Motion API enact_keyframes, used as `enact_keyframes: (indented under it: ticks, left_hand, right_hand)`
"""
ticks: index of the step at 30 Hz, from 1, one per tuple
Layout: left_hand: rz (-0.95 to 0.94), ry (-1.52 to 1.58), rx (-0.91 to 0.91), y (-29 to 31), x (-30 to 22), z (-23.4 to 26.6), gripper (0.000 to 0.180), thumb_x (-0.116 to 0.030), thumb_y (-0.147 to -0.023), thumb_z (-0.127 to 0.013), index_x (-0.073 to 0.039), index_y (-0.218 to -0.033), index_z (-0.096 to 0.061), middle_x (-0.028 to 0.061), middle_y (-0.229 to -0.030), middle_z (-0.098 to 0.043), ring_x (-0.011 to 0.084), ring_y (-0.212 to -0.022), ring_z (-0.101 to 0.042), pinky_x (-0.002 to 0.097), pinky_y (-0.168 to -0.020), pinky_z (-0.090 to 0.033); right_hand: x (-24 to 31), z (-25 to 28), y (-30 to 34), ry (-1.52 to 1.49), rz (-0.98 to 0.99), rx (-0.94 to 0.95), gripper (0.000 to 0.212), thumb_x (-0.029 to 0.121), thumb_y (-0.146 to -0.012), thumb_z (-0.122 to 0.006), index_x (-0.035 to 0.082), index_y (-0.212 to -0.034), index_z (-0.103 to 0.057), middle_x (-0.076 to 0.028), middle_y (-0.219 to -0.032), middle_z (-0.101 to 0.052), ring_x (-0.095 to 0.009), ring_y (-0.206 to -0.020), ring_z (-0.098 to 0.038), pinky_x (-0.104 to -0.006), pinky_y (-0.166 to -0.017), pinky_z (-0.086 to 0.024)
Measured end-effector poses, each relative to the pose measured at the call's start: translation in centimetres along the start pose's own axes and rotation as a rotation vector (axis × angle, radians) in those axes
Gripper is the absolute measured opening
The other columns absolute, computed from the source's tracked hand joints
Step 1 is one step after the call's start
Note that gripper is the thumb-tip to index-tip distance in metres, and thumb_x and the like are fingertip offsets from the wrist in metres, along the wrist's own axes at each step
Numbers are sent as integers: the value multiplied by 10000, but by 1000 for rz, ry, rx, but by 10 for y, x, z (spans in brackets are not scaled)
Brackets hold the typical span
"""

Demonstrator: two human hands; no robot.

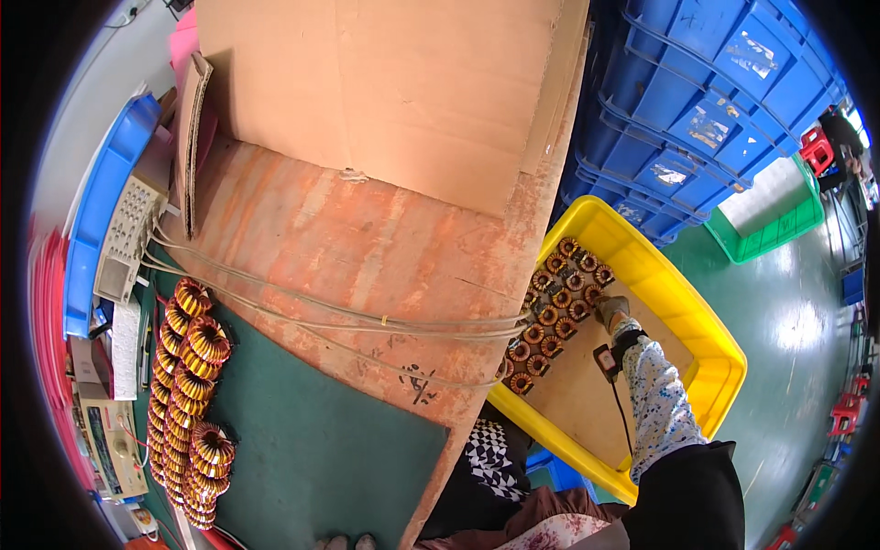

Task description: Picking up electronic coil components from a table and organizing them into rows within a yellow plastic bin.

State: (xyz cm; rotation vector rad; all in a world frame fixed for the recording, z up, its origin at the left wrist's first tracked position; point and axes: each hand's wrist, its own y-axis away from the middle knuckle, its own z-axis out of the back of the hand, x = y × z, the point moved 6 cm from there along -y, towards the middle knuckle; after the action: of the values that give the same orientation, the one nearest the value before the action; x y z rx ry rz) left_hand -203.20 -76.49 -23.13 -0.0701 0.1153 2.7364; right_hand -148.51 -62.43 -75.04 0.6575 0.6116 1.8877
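My right hand point(612, 312) is reaching beside copper-wound ring coils point(547, 314) in the yellow plastic tub point(722, 353). My left hand point(365, 543) is barely showing; I cannot tell either grip. A scuffed tabletop point(367, 234) is lying between, ribbed blue crates point(683, 115) rising beyond.

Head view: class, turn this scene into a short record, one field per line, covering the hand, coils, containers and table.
Right hand: inside the yellow bin, at the coils; grip unclear
Bin coils: in rows over part of the base
Coil stacks: at the green mat's left side
Cables: across the table
Blue crates: stacked beyond the yellow bin
Green bin: right of the crates
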Motion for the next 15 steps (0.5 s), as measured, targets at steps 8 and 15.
enact_keyframes:
  ticks: [8, 15]
  left_hand:
    - [14, 2, -27, -2, -4, 0, 590, -509, -831, -425, -51, -1195, -501, 176, -1166, -427, 377, -1047, -396, 506, -890, -321]
    - [25, -22, 4, 2, -1, -3, 594, -504, -832, -416, -52, -1212, -483, 182, -1171, -410, 383, -1035, -387, 506, -888, -316]
  right_hand:
    - [38, 25, 48, 435, 466, 77, 230, 252, -780, -582, 58, -883, -649, -119, -1077, -592, -271, -985, -567, -331, -802, -456]
    - [25, 26, 21, -61, 335, -201, 337, 277, -789, -576, 70, -1055, -577, -146, -1124, -565, -285, -1018, -541, -336, -815, -433]
